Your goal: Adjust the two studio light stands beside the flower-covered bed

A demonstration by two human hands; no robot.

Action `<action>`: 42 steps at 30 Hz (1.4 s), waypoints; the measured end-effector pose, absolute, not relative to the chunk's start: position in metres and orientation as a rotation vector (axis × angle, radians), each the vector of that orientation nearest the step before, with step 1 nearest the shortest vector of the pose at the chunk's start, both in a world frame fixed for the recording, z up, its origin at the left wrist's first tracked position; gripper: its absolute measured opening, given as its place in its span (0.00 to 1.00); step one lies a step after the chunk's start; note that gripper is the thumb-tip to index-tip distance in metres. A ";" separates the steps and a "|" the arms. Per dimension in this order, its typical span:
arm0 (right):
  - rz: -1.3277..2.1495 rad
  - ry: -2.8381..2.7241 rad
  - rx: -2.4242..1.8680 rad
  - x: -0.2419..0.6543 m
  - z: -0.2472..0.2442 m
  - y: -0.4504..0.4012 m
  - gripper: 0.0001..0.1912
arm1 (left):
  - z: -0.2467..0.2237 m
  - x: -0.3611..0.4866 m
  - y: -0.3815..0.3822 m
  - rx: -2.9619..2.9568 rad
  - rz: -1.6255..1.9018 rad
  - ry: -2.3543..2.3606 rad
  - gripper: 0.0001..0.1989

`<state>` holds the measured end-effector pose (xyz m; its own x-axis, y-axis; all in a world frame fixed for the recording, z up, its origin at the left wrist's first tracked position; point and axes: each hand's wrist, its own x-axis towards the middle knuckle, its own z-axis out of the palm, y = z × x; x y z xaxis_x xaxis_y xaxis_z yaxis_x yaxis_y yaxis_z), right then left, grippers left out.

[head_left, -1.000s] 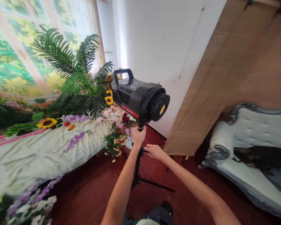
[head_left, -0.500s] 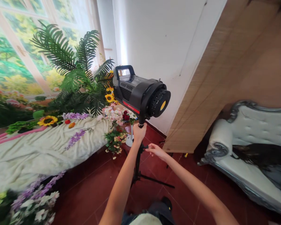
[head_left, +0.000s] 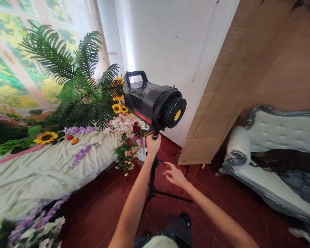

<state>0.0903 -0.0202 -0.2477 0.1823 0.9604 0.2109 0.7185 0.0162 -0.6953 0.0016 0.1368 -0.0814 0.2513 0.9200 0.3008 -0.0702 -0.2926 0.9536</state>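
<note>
A black studio light (head_left: 152,103) with a top handle and a red side stripe is mounted on a black light stand (head_left: 152,186). Just under the lamp, my left hand (head_left: 153,145) is wrapped round the upper pole of the stand. My right hand (head_left: 175,175) has its fingers apart and holds nothing. Its index fingertip is close to the stand's black locking knob (head_left: 160,161); whether they touch I cannot tell. Part of the pole is hidden behind my left hand and forearm.
A bed-like surface with a cream blanket (head_left: 93,165) and artificial flowers lies left, near a potted palm (head_left: 85,75). A hanging bamboo blind (head_left: 209,103) and a white tufted sofa (head_left: 279,131) stand right. The stand's leg (head_left: 173,197) spreads over the red tiled floor (head_left: 98,206).
My right hand has let go of the locking knob and drawn slightly down and right, its fingers opening. My left hand keeps its grip. The view has shifted slightly.
</note>
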 end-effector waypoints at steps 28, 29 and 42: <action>0.712 -1.130 -1.213 0.040 -0.131 0.108 0.12 | -0.201 -0.026 0.129 1.427 0.972 0.814 0.12; 0.686 -1.111 -1.214 0.039 -0.129 0.109 0.12 | -0.204 -0.021 0.128 1.436 1.027 0.852 0.10; 0.483 -1.019 -1.056 0.037 0.044 0.129 0.13 | -0.213 -0.009 0.120 1.518 1.147 0.987 0.20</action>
<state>0.0373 0.1292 0.0444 0.4809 0.7516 0.4515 0.1272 0.4497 -0.8841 -0.0088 0.1202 -0.2128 0.2313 0.9527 0.1971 0.0532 -0.2147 0.9752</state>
